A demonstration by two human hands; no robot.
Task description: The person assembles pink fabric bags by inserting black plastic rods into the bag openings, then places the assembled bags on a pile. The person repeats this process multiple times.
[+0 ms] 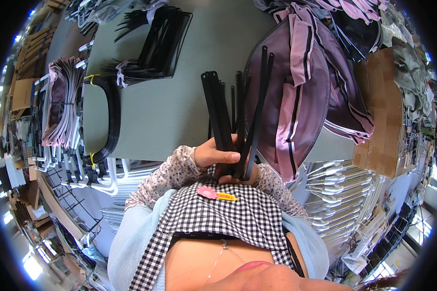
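Plainly, the left hand (214, 152) pinches a bundle of black strips (216, 111), its thumb laid across them, while the right hand (250, 173), partly hidden just beside and below it, is closed around the lower ends. The strips stand up from both hands, some fanning out to the right over a purple and pink cloth piece (315, 111) that lies beyond and right of the right hand on the grey desk (150, 116). Left of the left hand, a curved black bundle (114, 121) with yellow ties sits at the desk's edge; farther beyond, another tied black stack (162, 43) lies. Well right of the right hand stands a cardboard box (381, 111).
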